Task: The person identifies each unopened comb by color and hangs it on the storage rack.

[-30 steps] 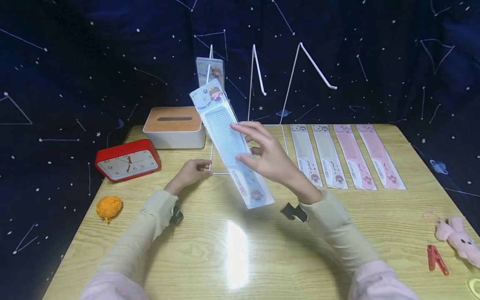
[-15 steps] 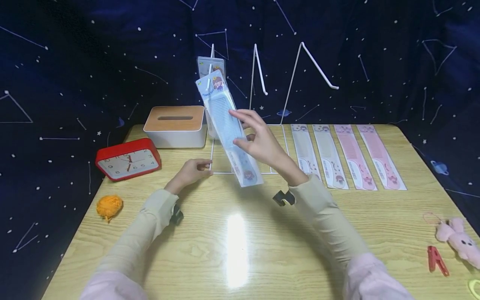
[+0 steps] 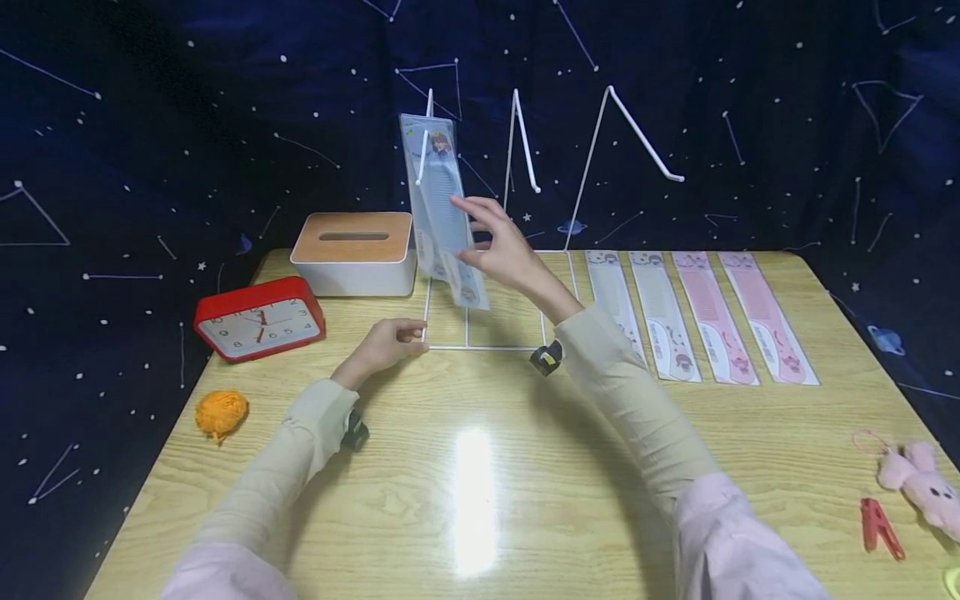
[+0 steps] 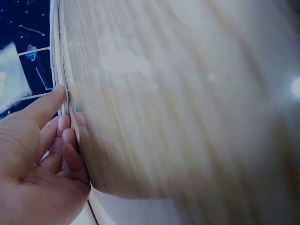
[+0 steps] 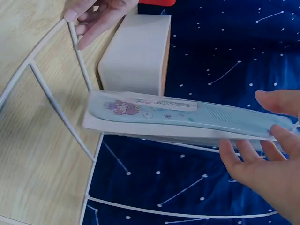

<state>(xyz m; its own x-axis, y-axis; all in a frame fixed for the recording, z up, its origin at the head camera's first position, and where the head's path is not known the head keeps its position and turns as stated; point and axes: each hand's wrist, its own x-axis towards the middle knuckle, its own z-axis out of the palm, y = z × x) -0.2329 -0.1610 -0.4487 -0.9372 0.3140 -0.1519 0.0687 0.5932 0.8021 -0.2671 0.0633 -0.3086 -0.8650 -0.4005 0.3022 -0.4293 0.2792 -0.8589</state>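
A blue comb in a clear package [image 3: 444,218] is held nearly upright by my right hand [image 3: 480,233], thumb and fingers pinching its long edge. Its top is at the left hook of a white wire rack [image 3: 592,158], in front of another hanging package. The right wrist view has the comb package [image 5: 187,115] lying across the frame with my right hand [image 5: 267,159] at its toothed end. My left hand [image 3: 386,342] grips the rack's base wire at its front left corner. Up close, that left hand [image 4: 42,154] has its thumb and fingers against the wire.
Several packaged combs, pale [image 3: 611,300] and pink [image 3: 708,317], lie in a row right of the rack. A tissue box [image 3: 352,250], a red clock [image 3: 258,318] and an orange yarn ball [image 3: 221,412] are on the left. A pink plush [image 3: 918,487] and a red clothespin [image 3: 877,527] are at the front right.
My right hand has carried the blue comb package up and away from me to the rack's left hook, turning it more upright. The left hand has stayed on the base wire.
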